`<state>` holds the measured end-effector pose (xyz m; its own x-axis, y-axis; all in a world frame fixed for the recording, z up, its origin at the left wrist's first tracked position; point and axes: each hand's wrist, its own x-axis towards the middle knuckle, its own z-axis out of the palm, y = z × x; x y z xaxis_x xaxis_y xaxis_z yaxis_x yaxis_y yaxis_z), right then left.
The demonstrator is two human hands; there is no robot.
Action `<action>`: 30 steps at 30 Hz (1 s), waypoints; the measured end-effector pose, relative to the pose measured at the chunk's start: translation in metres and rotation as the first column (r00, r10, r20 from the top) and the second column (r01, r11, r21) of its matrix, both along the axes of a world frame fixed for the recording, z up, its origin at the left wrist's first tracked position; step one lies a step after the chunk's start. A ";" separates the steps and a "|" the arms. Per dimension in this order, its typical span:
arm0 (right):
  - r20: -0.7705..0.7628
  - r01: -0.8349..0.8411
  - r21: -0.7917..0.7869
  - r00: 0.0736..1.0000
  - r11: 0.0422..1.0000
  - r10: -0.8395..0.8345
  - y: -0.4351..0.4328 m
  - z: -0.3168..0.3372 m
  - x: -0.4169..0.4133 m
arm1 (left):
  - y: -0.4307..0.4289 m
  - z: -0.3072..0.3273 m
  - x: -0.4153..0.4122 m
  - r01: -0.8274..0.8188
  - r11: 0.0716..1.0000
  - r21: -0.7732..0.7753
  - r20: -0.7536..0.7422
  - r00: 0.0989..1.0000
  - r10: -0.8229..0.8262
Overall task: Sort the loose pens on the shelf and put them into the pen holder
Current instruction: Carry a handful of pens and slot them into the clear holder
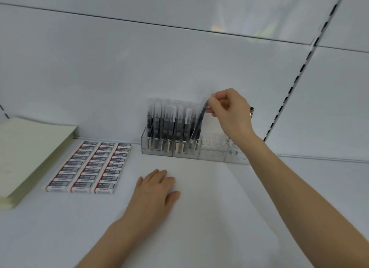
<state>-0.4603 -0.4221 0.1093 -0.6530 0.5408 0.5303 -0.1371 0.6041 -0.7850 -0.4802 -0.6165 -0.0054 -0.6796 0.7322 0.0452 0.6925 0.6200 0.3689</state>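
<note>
A clear plastic pen holder (211,154) stands against the back wall of the white shelf (199,217). Its left compartments hold several upright dark pens with clear caps (169,122). My right hand (229,112) pinches the top of one dark pen (198,124), which leans with its lower end in the holder at the right edge of the filled rows. My left hand (155,190) rests flat on the shelf in front of the holder, fingers straight, holding nothing. No loose pens show on the shelf surface.
Rows of boxed erasers (89,166) lie left of the holder. A stack of pale green paper (26,154) sits at the far left. A slotted upright rail (289,92) runs down the back wall on the right.
</note>
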 end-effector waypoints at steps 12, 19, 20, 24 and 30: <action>0.238 0.022 0.120 0.970 0.993 -0.051 -0.011 -0.031 -0.009 | -0.002 0.003 0.003 0.003 0.998 -0.067 -0.047 0.999 -0.006; 0.360 0.083 0.202 0.920 0.976 -0.153 -0.015 -0.050 0.030 | -0.003 0.001 0.003 0.032 0.994 -0.101 -0.087 0.995 -0.041; 0.397 0.078 0.232 0.902 0.970 -0.167 -0.013 -0.052 0.041 | -0.003 0.003 0.003 0.034 0.995 -0.095 -0.086 0.995 -0.042; 0.572 0.069 0.343 0.776 0.937 -0.266 -0.001 -0.060 0.095 | -0.007 0.005 0.002 0.054 0.991 -0.125 -0.055 0.997 -0.061; 0.562 0.323 0.298 0.701 0.898 -0.439 0.011 -0.065 0.203 | -0.004 0.020 0.027 0.128 0.992 -0.019 -0.125 0.984 -0.129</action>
